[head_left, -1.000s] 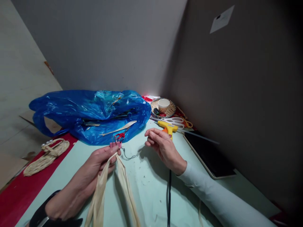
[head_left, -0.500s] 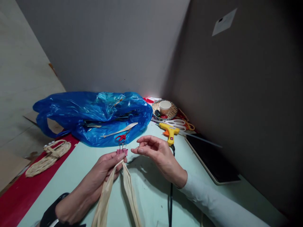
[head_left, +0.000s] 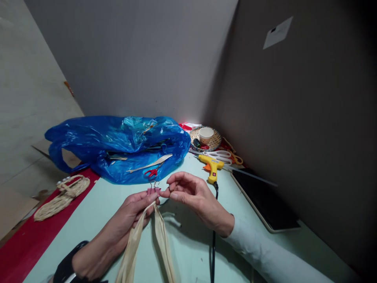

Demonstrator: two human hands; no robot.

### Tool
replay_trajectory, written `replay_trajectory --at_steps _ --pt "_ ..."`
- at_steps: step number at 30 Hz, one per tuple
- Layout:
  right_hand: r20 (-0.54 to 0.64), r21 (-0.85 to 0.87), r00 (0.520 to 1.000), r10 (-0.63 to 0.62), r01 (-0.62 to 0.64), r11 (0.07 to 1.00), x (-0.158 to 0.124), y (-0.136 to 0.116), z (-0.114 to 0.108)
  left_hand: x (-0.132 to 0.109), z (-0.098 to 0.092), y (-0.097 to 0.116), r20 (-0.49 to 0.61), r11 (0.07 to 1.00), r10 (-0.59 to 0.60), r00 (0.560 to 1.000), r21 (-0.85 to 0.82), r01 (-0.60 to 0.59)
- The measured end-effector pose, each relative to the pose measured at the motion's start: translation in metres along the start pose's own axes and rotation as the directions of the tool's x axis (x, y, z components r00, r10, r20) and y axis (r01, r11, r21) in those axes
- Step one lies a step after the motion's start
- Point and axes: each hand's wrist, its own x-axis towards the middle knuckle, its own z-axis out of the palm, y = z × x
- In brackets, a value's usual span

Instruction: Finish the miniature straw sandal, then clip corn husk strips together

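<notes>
Between the thumb and fingers of my left hand [head_left: 137, 208] is a pink binder clip [head_left: 153, 191], its wire handles pointing away from me. Pale, flat fibre strips [head_left: 163, 237] come out below the clip in two lengths and hang towards me. The left fingers hide where clip and strips meet. My right hand [head_left: 191, 196] is just right of the clip, fingers bent and apart from the thumb. One of its fingertips is at the clip's right edge; whether it touches I cannot tell. Small red-handled scissors [head_left: 151, 173] lie just beyond the clip.
A blue plastic bag [head_left: 118, 133] spreads across the back. On the right are a yellow glue gun [head_left: 212, 167] with a black cord, white-handled scissors [head_left: 220, 156] and a black tablet [head_left: 265, 202]. Behind them is a woven basket [head_left: 216, 143]. At left lies a braided sandal sole [head_left: 60, 198].
My right hand has come closer to the binder clip, its fingertip now at the clip's edge. The left hand keeps its hold on clip and strips. The view has shifted slightly.
</notes>
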Motion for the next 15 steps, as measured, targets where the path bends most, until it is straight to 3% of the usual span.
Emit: replay_trajectory --at_steps 15 --pt "0.013 0.117 1.000 0.006 -0.008 0.993 -0.0005 0.0012 -0.0001 -0.0004 -0.0007 -0.0016 0.031 0.999 -0.023 0.999 -0.028 0.024"
